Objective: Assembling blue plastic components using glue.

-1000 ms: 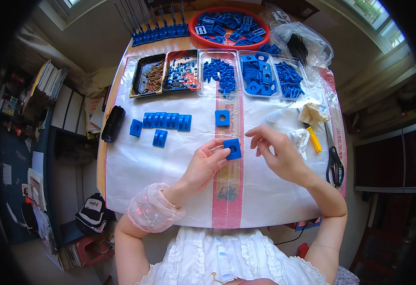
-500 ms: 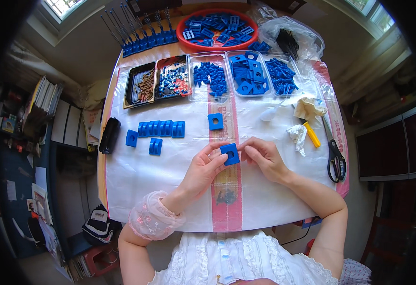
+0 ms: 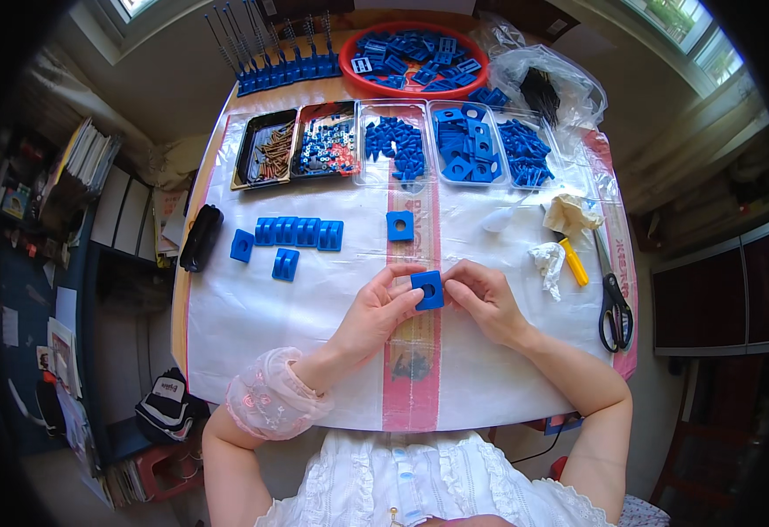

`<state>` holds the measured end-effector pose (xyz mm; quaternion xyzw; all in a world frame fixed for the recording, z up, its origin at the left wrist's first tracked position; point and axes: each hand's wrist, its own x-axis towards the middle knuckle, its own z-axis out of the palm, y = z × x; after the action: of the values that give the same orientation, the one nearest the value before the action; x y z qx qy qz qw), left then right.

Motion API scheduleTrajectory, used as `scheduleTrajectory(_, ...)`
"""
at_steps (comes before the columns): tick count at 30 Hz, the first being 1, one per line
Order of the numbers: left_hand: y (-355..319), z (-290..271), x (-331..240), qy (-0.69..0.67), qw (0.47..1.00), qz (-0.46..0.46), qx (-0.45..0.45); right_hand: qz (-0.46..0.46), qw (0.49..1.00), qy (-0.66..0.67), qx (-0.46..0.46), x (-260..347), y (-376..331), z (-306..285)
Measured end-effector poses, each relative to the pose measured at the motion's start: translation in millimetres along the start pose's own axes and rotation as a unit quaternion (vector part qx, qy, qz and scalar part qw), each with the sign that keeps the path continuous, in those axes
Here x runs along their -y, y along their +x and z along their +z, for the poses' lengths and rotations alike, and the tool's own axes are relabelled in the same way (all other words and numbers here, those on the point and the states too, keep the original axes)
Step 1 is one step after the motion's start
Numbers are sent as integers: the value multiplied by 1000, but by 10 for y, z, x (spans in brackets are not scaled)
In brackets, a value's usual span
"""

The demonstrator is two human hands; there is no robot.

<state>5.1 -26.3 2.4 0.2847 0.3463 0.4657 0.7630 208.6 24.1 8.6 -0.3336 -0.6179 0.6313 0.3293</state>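
My left hand (image 3: 372, 309) is closed on a blue square plastic piece with a round hole (image 3: 429, 282), its thumb across the front and the fingers behind. My right hand (image 3: 488, 303) is beside the piece's right edge, thumb and fingertips pinched together; whatever they hold, if anything, is too small or hidden. Just beyond lies another blue square piece with a hole (image 3: 399, 226), flat on the white plastic sheet (image 3: 314, 303). To the left stand a row of blue ridged pieces (image 3: 299, 234), one more ridged piece (image 3: 284, 264) and a tilted blue piece (image 3: 241, 246).
Across the back are a tray of screws (image 3: 272, 158), a tray of small nuts (image 3: 327, 140) and clear boxes of blue parts (image 3: 468, 145). Behind them sits a red basin (image 3: 347, 77). Scissors (image 3: 615, 314), a yellow-handled tool (image 3: 575, 263) and crumpled tissue (image 3: 548, 269) lie at right; a black case (image 3: 201, 238), left.
The view has shifted slightly. Both hands stay around the same blue piece, and my right fingertips remain pinched at its right edge. Nothing is let go.
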Motion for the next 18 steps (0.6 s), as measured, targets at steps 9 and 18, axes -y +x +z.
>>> scheduleTrajectory(9, -11, 19, 3, 21, 1000, -4, 13, 12, 1000, -15, 4, -41, -4, -41)
scheduleTrajectory(18, -9, 22, 11, 31, 999, -7, 16, 17, 1000, -9, 11, -62, -10, -56)
